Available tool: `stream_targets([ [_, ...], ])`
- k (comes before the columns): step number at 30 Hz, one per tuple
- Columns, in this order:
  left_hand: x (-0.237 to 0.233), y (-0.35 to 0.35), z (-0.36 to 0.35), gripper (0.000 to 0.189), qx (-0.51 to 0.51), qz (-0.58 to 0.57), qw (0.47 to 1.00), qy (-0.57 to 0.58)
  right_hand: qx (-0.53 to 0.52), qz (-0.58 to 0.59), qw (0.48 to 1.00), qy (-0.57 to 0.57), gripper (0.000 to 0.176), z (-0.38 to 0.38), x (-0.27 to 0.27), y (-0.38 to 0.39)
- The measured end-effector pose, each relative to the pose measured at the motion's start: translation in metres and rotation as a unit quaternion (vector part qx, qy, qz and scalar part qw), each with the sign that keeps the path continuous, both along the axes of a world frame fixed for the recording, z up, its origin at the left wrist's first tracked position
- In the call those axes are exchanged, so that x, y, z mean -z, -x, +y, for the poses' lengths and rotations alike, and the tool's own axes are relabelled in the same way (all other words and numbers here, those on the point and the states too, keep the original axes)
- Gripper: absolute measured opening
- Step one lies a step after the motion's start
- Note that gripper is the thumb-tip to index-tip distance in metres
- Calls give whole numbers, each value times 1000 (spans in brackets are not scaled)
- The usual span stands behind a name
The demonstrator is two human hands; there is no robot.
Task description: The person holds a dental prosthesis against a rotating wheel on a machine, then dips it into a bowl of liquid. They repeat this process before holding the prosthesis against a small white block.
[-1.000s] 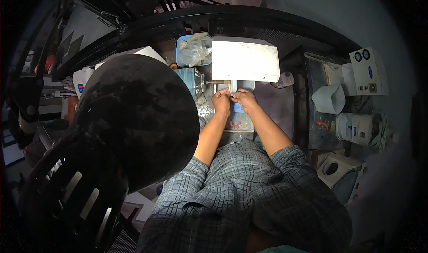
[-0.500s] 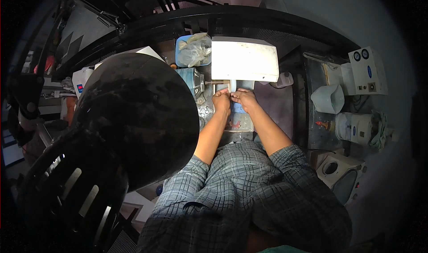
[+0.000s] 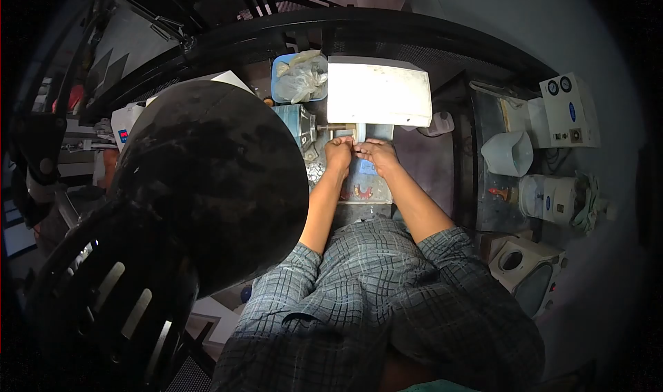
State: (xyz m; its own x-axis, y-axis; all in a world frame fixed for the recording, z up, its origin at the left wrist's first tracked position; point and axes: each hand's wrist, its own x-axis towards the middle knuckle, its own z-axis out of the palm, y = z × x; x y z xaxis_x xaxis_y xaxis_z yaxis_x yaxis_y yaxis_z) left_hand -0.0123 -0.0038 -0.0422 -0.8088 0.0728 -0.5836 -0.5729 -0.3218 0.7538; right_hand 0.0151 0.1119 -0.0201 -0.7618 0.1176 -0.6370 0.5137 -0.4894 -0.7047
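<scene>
Both hands meet just in front of a pale polishing wheel (image 3: 360,133) on the shaft of a bench motor (image 3: 295,124). My left hand (image 3: 338,155) is closed, its fingertips pinched together beside the wheel. From the other side my right hand (image 3: 379,155) closes its fingers toward the left one. Whatever sits between the fingertips is hidden or too small to name. Over the wheel stands a white hood (image 3: 379,95). Below my hands, a reddish horseshoe-shaped piece (image 3: 363,192) lies in the tray, near a blue label (image 3: 368,167).
A large black lamp shade (image 3: 214,185) fills the left foreground. Behind the motor sits a blue bin (image 3: 280,88) with plastic bags. At right, a side bench holds a white pitcher (image 3: 507,153) and a machine with gauges (image 3: 572,112). A dark rail (image 3: 442,33) curves behind.
My left hand has shifted slightly left, and both hands sit a little differently at the wheel. More of the reddish horseshoe-shaped piece shows below them.
</scene>
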Motion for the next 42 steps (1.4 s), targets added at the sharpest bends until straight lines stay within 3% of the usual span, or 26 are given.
stream_targets([
  [21,-2,0,0,8,9,-11,1000,-13,-10,5,1000,-16,15,-1,-7,0],
  [42,-10,-14,8,7,-31,67,997,13,13,-26,999,-19,14,2,12,1],
])
